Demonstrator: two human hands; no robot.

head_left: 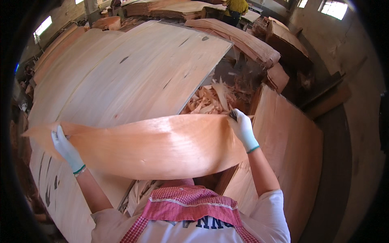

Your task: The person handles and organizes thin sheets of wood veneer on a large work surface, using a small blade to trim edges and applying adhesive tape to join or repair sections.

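In the head view, both gloved hands hold one thin, reddish veneer sheet [162, 146] stretched out in front of the chest. The left hand [65, 148] has its fingers curled closed over the sheet's upper left edge, and the right hand [243, 128] pinches the upper right corner, fingers closed on it; gripping the two far ends looks like the way to keep so floppy a leaf from folding or tearing, and the sheet still sags in a curve below the fingers. Beyond the fingertips lies a large stack of pale veneer [133, 73], broad and flat. Just past the right fingers sits a heap of broken veneer scraps [212, 99] in the gap between stacks. To the outside of the right fingers another veneer pile [291, 137] lies flat. Below the sheet, a red checked cloth [188, 204] drapes over the person's white shirt. Far beyond, a person in yellow [236, 8] stands among more stacks.
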